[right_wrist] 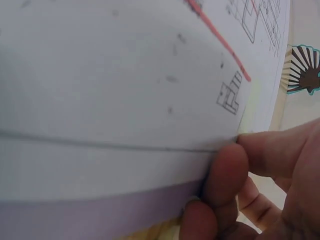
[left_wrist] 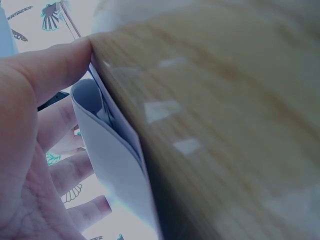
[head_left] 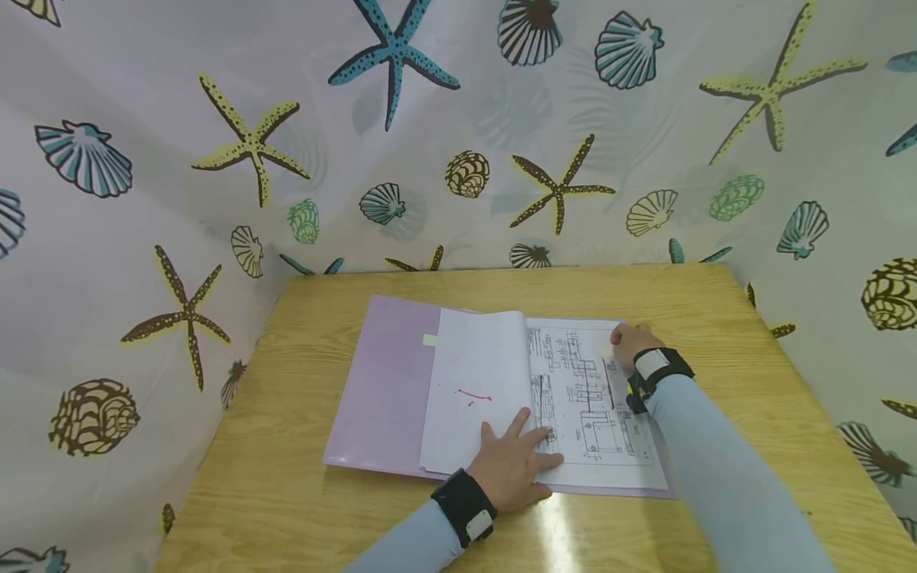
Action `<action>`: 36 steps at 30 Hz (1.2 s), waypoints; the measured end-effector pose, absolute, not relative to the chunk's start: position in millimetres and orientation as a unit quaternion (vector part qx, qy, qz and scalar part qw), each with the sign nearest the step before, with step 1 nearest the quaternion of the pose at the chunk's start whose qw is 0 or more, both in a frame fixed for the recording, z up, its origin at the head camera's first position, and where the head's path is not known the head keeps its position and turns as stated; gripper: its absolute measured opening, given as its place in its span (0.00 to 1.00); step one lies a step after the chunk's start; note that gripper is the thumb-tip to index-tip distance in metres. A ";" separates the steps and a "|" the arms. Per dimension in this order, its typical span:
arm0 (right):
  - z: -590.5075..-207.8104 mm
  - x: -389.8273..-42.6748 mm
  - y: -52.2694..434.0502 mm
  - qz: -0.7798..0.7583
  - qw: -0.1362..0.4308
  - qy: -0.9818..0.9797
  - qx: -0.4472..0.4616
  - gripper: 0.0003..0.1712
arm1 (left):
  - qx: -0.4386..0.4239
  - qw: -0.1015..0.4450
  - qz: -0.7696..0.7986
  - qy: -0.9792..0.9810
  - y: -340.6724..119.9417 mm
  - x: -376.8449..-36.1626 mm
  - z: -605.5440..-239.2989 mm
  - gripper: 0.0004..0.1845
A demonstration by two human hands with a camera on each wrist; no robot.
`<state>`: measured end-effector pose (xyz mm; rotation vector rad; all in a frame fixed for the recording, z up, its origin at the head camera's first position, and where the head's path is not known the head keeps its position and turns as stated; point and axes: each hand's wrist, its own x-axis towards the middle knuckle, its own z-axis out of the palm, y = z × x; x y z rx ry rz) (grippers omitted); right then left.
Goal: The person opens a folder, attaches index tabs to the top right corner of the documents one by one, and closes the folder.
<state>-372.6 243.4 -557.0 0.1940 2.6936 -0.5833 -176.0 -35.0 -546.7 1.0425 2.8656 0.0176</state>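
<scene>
Nearest the viewer, the left hand [head_left: 510, 465] lies flat with fingers spread on the lower edge of the open pages, pressing the turned blank sheet [head_left: 476, 390] and the printed schematic sheet [head_left: 591, 398] down near the fold; the left wrist view shows those fingers straight against the curled paper edges. Beyond it, the right hand [head_left: 632, 344] sits at the upper right corner of the schematic sheet, and the right wrist view shows its fingertips [right_wrist: 227, 167] pinching the edge of that sheet just above the lilac cover. The pages lie inside an open lilac folder [head_left: 383, 390], which rests flat near the middle of the wooden counter [head_left: 745, 382]. A small yellow tab [head_left: 430, 340] marks the blank sheet's top edge. In my judgement, clean handling here calls for one sheet only in the pinch, the flat hand steady, and no creasing at the fold. A seashell-printed curtain [head_left: 645, 143] closes the background.
</scene>
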 end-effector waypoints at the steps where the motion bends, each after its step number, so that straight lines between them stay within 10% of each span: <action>1: -555.5 -372.1 243.5 -0.204 0.190 0.958 0.067 0.13 | 0.342 0.046 0.005 0.938 -35.0 -176.1 -546.5 0.27; 36: -525.2 -343.7 227.9 -0.157 0.151 0.975 0.036 0.23 | 0.341 0.055 0.007 0.939 -34.0 -176.1 -545.8 0.27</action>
